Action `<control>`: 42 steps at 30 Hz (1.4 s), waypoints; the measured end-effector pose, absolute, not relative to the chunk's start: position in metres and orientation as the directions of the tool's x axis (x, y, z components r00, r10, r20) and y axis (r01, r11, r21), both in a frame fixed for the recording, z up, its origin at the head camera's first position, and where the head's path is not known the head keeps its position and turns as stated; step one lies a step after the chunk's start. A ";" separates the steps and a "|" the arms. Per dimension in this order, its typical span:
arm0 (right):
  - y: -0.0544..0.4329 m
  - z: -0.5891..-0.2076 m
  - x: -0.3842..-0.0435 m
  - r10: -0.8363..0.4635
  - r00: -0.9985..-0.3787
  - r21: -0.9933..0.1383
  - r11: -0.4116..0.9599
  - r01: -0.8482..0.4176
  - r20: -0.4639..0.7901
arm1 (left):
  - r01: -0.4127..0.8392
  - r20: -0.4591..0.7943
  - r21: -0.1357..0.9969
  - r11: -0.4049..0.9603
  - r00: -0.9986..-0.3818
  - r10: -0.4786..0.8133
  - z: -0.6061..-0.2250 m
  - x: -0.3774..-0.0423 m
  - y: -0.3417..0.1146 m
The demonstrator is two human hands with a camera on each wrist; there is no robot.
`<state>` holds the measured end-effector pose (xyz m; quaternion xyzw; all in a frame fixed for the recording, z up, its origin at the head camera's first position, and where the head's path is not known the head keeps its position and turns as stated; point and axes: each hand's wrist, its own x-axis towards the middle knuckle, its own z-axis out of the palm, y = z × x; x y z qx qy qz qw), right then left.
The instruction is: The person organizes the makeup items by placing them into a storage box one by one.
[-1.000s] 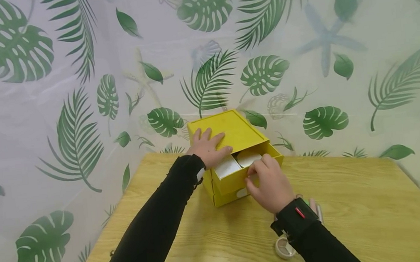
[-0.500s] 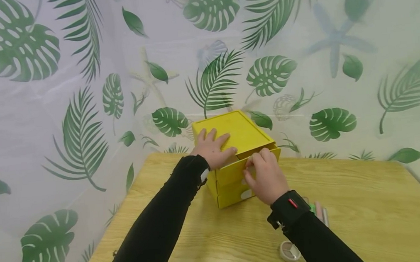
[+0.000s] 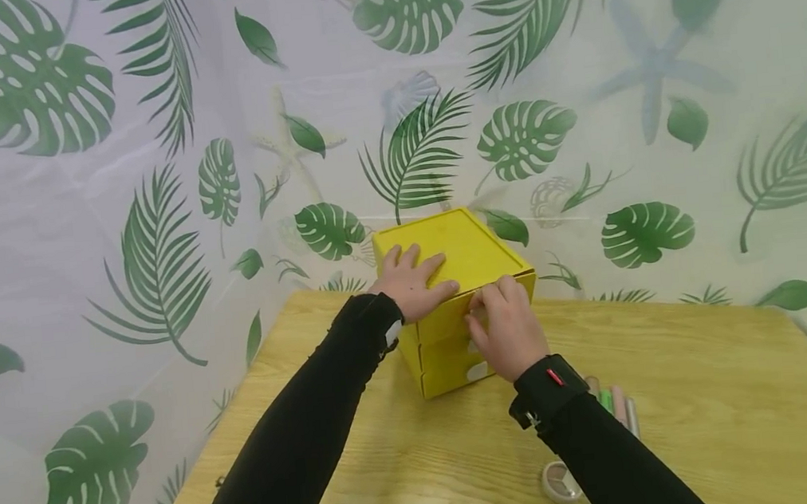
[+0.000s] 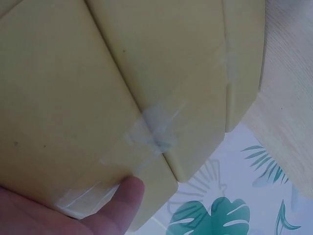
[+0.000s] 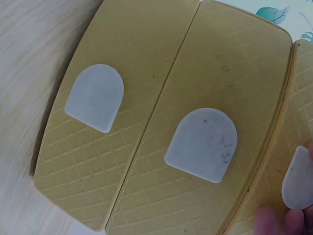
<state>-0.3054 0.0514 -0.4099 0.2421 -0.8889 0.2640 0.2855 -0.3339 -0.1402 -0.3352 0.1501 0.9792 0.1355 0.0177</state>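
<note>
Here we have the right hand [image 3: 511, 330], thumb and fingers clamped on the white tab [image 5: 296, 183] of the top drawer [image 3: 444, 322]. That drawer sits right at the grip, its front nearly flush with the yellow box [image 3: 463, 243]. Just left of the pinch we see the left hand [image 3: 413, 283], fingers spread apart, resting on the box's top. Below the grip we spot two lower tabs [image 5: 201, 145]; nearer us than the grip, a round case [image 3: 560, 482] and slim tubes [image 3: 619, 407] flank the right sleeve [image 3: 612, 462] on the wooden table [image 3: 718, 384].
</note>
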 end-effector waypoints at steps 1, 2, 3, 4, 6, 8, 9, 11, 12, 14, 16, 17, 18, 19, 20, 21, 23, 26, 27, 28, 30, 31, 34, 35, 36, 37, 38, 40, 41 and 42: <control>0.052 -0.410 -0.306 -0.277 -0.722 -0.335 0.743 -0.579 0.634 | 0.290 0.007 0.270 0.918 -0.954 0.299 -0.335 -0.334 -0.140; 0.052 -0.410 -0.307 -0.274 -0.725 -0.339 0.743 -0.577 0.632 | 0.290 0.008 0.271 0.918 -0.954 0.300 -0.334 -0.333 -0.139; 0.052 -0.409 -0.307 -0.270 -0.728 -0.344 0.744 -0.573 0.631 | 0.291 0.008 0.273 0.917 -0.954 0.300 -0.334 -0.333 -0.139; 0.052 -0.410 -0.307 -0.265 -0.730 -0.348 0.744 -0.571 0.631 | 0.292 0.008 0.276 0.916 -0.953 0.302 -0.334 -0.333 -0.138; 0.053 -0.411 -0.307 -0.255 -0.731 -0.353 0.745 -0.566 0.632 | 0.295 0.005 0.277 0.914 -0.952 0.306 -0.334 -0.333 -0.138; 0.053 -0.412 -0.306 -0.249 -0.732 -0.360 0.743 -0.564 0.634 | 0.298 0.002 0.271 0.915 -0.951 0.309 -0.335 -0.333 -0.137; 0.054 -0.413 -0.306 -0.248 -0.730 -0.362 0.741 -0.566 0.637 | 0.300 0.001 0.265 0.916 -0.951 0.311 -0.334 -0.333 -0.137; 0.054 -0.414 -0.305 -0.248 -0.725 -0.363 0.734 -0.574 0.643 | 0.303 0.003 0.251 0.919 -0.950 0.312 -0.334 -0.334 -0.137; 0.054 -0.415 -0.306 -0.247 -0.722 -0.365 0.730 -0.577 0.646 | 0.304 0.005 0.244 0.921 -0.950 0.312 -0.334 -0.334 -0.137; 0.055 -0.415 -0.305 -0.247 -0.715 -0.366 0.724 -0.585 0.655 | 0.307 0.010 0.234 0.923 -0.950 0.313 -0.333 -0.335 -0.137; 0.055 -0.415 -0.306 -0.246 -0.707 -0.364 0.719 -0.592 0.663 | 0.309 0.012 0.234 0.922 -0.949 0.315 -0.333 -0.335 -0.137; 0.056 -0.415 -0.305 -0.246 -0.704 -0.363 0.717 -0.595 0.667 | 0.310 0.011 0.235 0.921 -0.949 0.316 -0.333 -0.335 -0.136; 0.056 -0.415 -0.305 -0.247 -0.700 -0.361 0.716 -0.598 0.670 | 0.311 0.009 0.236 0.921 -0.948 0.317 -0.333 -0.335 -0.136; 0.057 -0.415 -0.304 -0.250 -0.697 -0.359 0.713 -0.602 0.672 | 0.311 0.010 0.238 0.920 -0.948 0.317 -0.333 -0.335 -0.135; 0.058 -0.415 -0.304 -0.256 -0.694 -0.356 0.710 -0.607 0.673 | 0.312 0.009 0.236 0.920 -0.948 0.319 -0.333 -0.334 -0.135; 0.059 -0.416 -0.304 -0.260 -0.691 -0.355 0.707 -0.612 0.675 | 0.312 0.010 0.236 0.920 -0.948 0.319 -0.333 -0.334 -0.134; 0.062 -0.416 -0.304 -0.269 -0.688 -0.354 0.700 -0.621 0.674 | 0.317 0.014 0.223 0.922 -0.947 0.322 -0.332 -0.333 -0.132; 0.066 -0.415 -0.305 -0.273 -0.699 -0.382 0.680 -0.626 0.661 | 0.327 0.022 0.191 0.926 -0.944 0.329 -0.329 -0.334 -0.129; 0.068 -0.415 -0.306 -0.272 -0.706 -0.398 0.671 -0.626 0.653 | 0.329 0.023 0.182 0.927 -0.944 0.330 -0.328 -0.335 -0.127; 0.070 -0.414 -0.306 -0.275 -0.715 -0.415 0.660 -0.627 0.643 | 0.331 0.023 0.171 0.928 -0.943 0.332 -0.327 -0.336 -0.126; 0.073 -0.413 -0.306 -0.278 -0.738 -0.456 0.638 -0.621 0.615 | 0.328 0.019 0.159 0.931 -0.944 0.329 -0.324 -0.337 -0.124; 0.074 -0.412 -0.306 -0.283 -0.749 -0.475 0.627 -0.617 0.599 | 0.322 0.016 0.158 0.933 -0.946 0.324 -0.323 -0.337 -0.123; 0.078 -0.412 -0.302 -0.304 -0.779 -0.529 0.595 -0.604 0.548 | 0.300 0.006 0.160 0.941 -0.953 0.303 -0.322 -0.336 -0.120; 0.079 -0.412 -0.301 -0.311 -0.787 -0.546 0.584 -0.600 0.532 | 0.290 0.005 0.159 0.944 -0.956 0.293 -0.323 -0.335 -0.119; 0.080 -0.412 -0.299 -0.319 -0.794 -0.564 0.571 -0.597 0.518 | 0.282 0.004 0.156 0.947 -0.959 0.284 -0.323 -0.334 -0.118; 0.081 -0.413 -0.298 -0.323 -0.800 -0.584 0.554 -0.593 0.506 | 0.275 0.008 0.153 0.949 -0.961 0.277 -0.324 -0.333 -0.118; 0.082 -0.414 -0.297 -0.324 -0.806 -0.605 0.538 -0.588 0.495 | 0.268 0.014 0.150 0.952 -0.963 0.269 -0.325 -0.333 -0.117; 0.084 -0.417 -0.295 -0.315 -0.822 -0.648 0.508 -0.568 0.474 | 0.257 0.028 0.141 0.956 -0.966 0.255 -0.327 -0.331 -0.115; 0.085 -0.418 -0.294 -0.306 -0.832 -0.667 0.498 -0.554 0.463 | 0.256 0.038 0.136 0.957 -0.967 0.253 -0.328 -0.330 -0.114; 0.086 -0.420 -0.293 -0.295 -0.842 -0.683 0.493 -0.539 0.452 | 0.255 0.045 0.133 0.958 -0.967 0.252 -0.329 -0.330 -0.113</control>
